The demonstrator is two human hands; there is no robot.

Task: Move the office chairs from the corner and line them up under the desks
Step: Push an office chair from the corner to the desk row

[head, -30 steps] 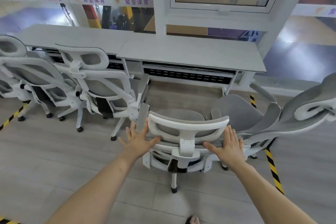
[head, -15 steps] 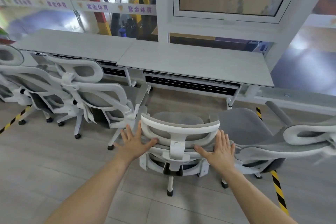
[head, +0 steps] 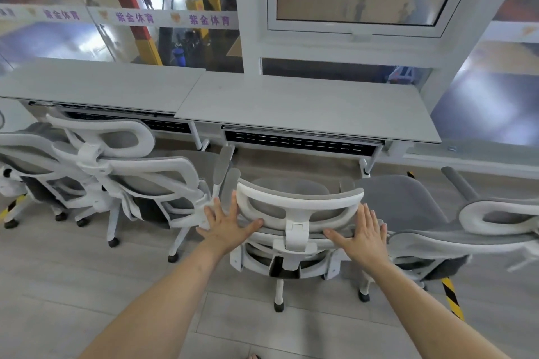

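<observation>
Chair [head: 296, 230] advanced, left hand [head: 230, 227], right hand [head: 364, 237] pressing

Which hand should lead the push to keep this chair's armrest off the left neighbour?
Left, probably. The left hand lies flat on the left end of the chair back, beside the two close armrests; pushing there should turn it rightward. The right hand lies flat on the far end.

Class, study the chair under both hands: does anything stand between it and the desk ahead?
Nothing visible does. Only bare floor lies between the middle chair and the right desk. The left neighbour chair and the reclined chair flank its path closely.
</observation>
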